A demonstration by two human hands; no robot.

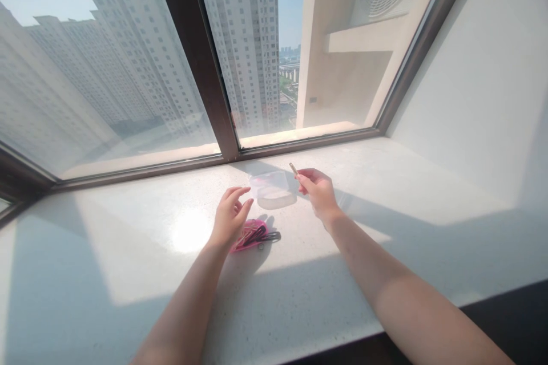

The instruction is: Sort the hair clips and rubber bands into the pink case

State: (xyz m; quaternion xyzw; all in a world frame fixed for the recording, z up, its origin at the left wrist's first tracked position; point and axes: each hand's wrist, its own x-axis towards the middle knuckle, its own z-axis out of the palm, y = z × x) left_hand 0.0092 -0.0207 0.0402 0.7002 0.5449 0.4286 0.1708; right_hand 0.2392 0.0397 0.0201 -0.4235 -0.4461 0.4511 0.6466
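My right hand (317, 189) hovers over the white windowsill (385, 194) and pinches a small thin metal piece (293, 169) between thumb and fingers. Just left of it a clear plastic lid or box (270, 186) sits on the sill. My left hand (230, 218) is held above the sill with fingers curled and apart, holding nothing, close to the clear box. Under and right of that hand lies a pink case (250, 235) with small dark tools (269, 236) sticking out.
A large window with a dark frame (201, 68) runs along the far edge of the sill. A white wall (479, 85) rises on the right. The sill's dark front edge (505, 308) is at the lower right.
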